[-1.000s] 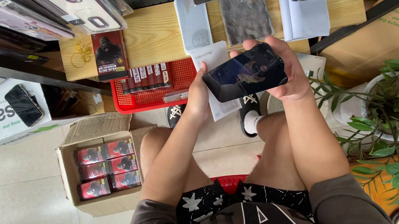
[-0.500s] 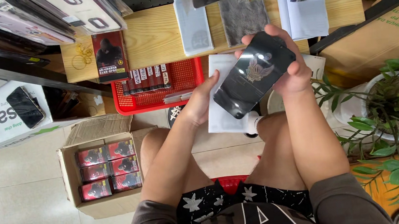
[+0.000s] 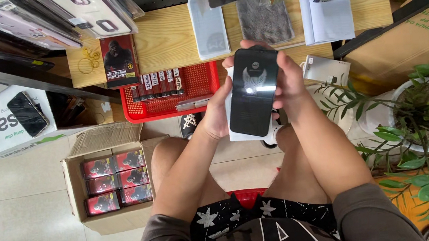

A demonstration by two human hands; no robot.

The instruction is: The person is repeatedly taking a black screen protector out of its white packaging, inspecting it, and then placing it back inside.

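Note:
I hold a glossy black screen protector sheet (image 3: 252,92) upright in front of me, above my knees. My left hand (image 3: 217,112) grips its left edge and my right hand (image 3: 286,81) grips its right edge and top. A white backing card (image 3: 237,134) sits behind the sheet, showing along its left and bottom edge. Light glints off the sheet's middle.
A wooden shelf (image 3: 173,34) ahead carries a white box (image 3: 209,26), a grey cloth (image 3: 265,20), a notebook with pen (image 3: 325,5) and a dark red package (image 3: 119,59). A red basket (image 3: 169,90) hangs below. A cardboard box of red packs (image 3: 117,179) stands left, a potted plant (image 3: 426,109) right.
Both hands have turned the black sheet from lying sideways to standing upright, and it has shifted slightly left toward the middle of the view.

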